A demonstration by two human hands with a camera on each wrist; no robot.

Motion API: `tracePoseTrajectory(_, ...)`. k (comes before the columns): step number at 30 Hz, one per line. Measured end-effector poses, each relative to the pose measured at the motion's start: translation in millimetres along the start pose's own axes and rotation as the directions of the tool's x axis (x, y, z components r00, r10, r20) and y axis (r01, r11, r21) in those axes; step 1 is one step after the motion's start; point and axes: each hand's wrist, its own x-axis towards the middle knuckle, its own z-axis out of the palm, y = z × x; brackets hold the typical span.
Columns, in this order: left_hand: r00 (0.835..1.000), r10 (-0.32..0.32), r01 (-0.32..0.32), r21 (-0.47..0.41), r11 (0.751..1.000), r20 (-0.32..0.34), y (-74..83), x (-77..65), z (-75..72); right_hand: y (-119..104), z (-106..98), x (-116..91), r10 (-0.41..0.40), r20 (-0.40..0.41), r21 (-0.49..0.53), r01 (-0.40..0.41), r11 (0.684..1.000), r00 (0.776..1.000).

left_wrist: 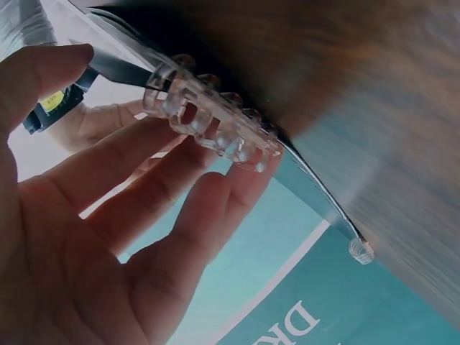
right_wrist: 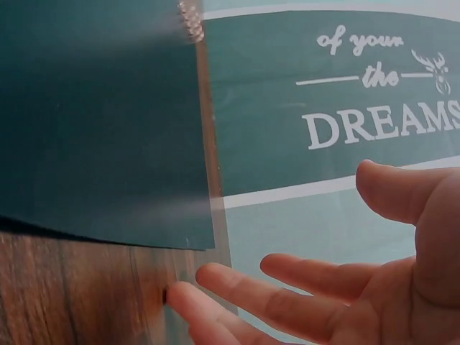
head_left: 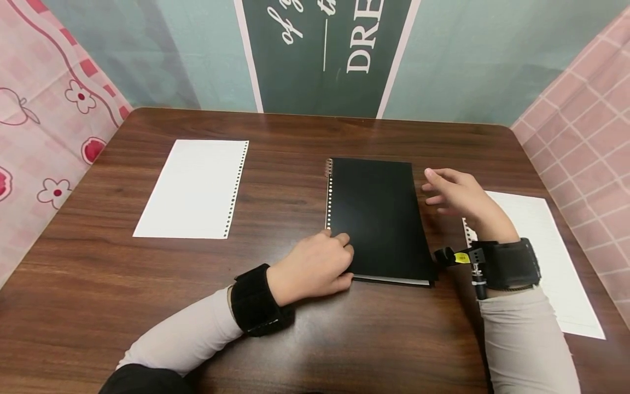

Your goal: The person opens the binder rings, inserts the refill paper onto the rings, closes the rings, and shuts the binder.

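Observation:
A black-covered notebook [head_left: 379,219] lies on the table, a row of punched holes down its left edge. Clear binding rings [head_left: 329,167] sit at the top of that edge. At its lower left corner my left hand [head_left: 312,266] holds another strip of clear binding rings [left_wrist: 212,118] with curled fingers; in the left wrist view the fingertips are against the rings. My right hand [head_left: 462,197] hovers just off the notebook's right edge, fingers spread and holding nothing. In the right wrist view its fingertips point toward the black cover [right_wrist: 100,129].
On the left of the brown table [head_left: 275,180] lies a white punched sheet [head_left: 192,189]. Another white sheet [head_left: 556,262] lies at the right, partly hidden under my right forearm. A lettered green backdrop [head_left: 325,65] hangs behind the table, with pink cloth at both sides.

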Motion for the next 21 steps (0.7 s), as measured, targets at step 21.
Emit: tracePoseTrajectory(21,0.998,0.042,-0.041,-0.027,0.999,0.036,-2.3,-0.6,-2.5,16,-11,2,0.029,0.115,0.149,-0.046,0.988,0.993)
